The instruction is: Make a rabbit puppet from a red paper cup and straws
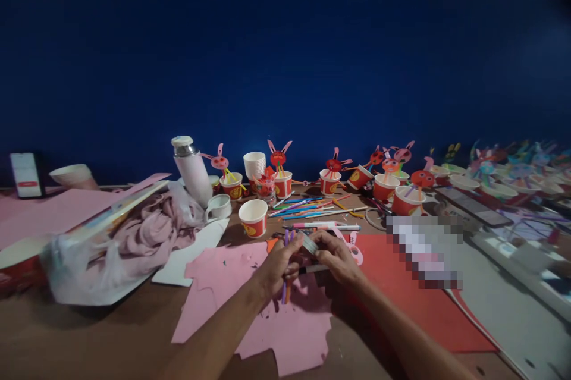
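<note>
My left hand (282,266) is closed around thin purple sticks (284,294) and an orange one (288,293), which stand roughly upright in it. Close beside it, my right hand (335,254) pinches a small pale, shiny piece that looks like clear tape (308,243). The two hands almost meet above a cut pink paper sheet (254,329). Just past my right hand lies a pink paper rabbit head (355,252). Behind my hands are a red-and-white marker (314,225) and several coloured sticks (307,209).
Red paper cups (331,184) with rabbit figures line the wall side. Nearer stands a paper cup (253,219). At left are a pink thermos (194,172), a white mug (218,207) and a plastic bag (84,267). Red paper (428,314) and a power strip (521,273) lie right.
</note>
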